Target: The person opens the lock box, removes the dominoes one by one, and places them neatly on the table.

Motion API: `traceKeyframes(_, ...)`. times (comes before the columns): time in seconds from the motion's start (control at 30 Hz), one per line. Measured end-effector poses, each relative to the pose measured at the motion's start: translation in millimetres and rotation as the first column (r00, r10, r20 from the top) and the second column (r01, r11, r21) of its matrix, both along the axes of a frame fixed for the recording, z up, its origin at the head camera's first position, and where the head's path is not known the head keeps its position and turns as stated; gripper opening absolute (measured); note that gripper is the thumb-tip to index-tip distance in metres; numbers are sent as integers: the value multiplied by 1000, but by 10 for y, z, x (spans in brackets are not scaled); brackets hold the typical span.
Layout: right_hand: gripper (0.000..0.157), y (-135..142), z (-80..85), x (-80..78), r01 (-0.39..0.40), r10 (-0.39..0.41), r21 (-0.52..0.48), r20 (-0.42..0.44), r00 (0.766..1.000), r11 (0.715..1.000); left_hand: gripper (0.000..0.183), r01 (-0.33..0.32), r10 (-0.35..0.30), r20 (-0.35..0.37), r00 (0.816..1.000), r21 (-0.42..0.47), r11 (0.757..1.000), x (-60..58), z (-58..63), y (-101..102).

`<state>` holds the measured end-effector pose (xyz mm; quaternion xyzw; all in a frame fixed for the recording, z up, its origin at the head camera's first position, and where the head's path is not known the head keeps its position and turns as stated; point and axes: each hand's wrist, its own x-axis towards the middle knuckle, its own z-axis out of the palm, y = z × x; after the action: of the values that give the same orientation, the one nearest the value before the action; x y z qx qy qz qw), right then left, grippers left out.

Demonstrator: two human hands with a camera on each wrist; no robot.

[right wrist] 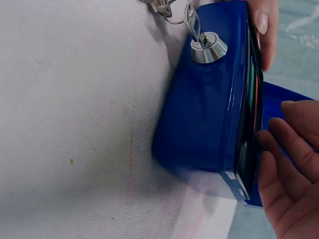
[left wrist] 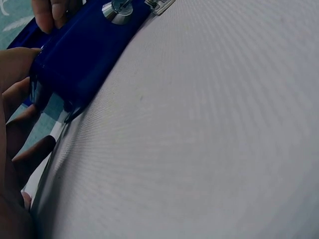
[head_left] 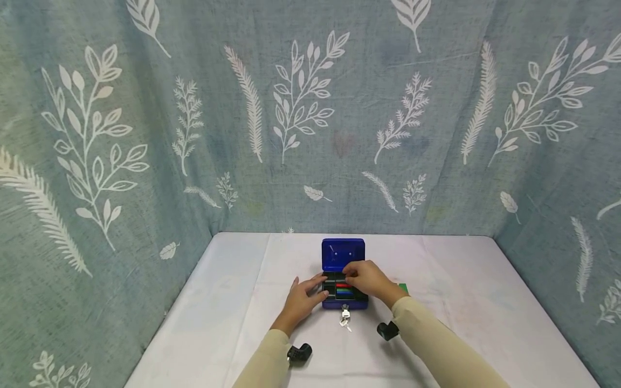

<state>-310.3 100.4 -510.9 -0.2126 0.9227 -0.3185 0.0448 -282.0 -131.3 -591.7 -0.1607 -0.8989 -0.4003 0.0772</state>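
A blue metal cash box (head_left: 345, 305) stands with its lid (head_left: 343, 254) raised. Its black compartment tray (head_left: 332, 296) holds red, green and blue strips (head_left: 345, 291) side by side. My left hand (head_left: 299, 303) rests against the box's left side, thumb and fingers spread, touching the rim. Over the back right part of the tray is my right hand (head_left: 371, 280), fingers bent and thumb close to them. Whether something small sits between those fingertips is hidden. In the right wrist view a key (right wrist: 194, 22) stands in the round lock (right wrist: 210, 49).
More keys (head_left: 345, 323) hang from the lock onto the white tabletop (head_left: 242, 334). Partly behind the right forearm lies a green object (head_left: 403, 288). A leaf-patterned curtain (head_left: 310, 134) encloses the table at the back and sides.
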Motion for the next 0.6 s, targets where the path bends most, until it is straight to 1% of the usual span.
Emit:
traceKeyframes(0.07, 19, -16, 11, -1, -18, 18, 9, 8, 1000, 1000, 47, 3, -3, -5, 1000, 6, 1000, -5, -8, -6)
traceKeyframes(0.13, 20, -34, 6, -10, -53, 52, 29, 11, 999, 998, 48, 8, -8, -9, 1000, 12, 1000, -4, -6, -11)
traceKeyframes(0.23, 22, -60, -8, -26, -115, 115, 75, 4, 993, 991, 48, 20, -20, -23, 1000, 24, 1000, 7, 7, -16)
traceKeyframes(0.3, 23, -71, -13, -32, -143, 145, 115, -12, 989, 983, 48, 27, -26, -32, 999, 30, 999, 16, 16, -13)
traceKeyframes(0.4, 22, -82, -13, -40, -147, 155, 159, -38, 987, 976, 48, 34, -32, -52, 998, 33, 999, 19, 24, -10)
traceKeyframes(0.5, 22, -93, -1, -32, -132, 144, 195, -50, 988, 972, 47, 36, -34, -55, 998, 33, 999, 16, 24, -12)
traceKeyframes(0.6, 21, -106, 20, -19, -136, 151, 218, -55, 987, 966, 47, 29, -28, -36, 999, 29, 999, 6, 20, -15)
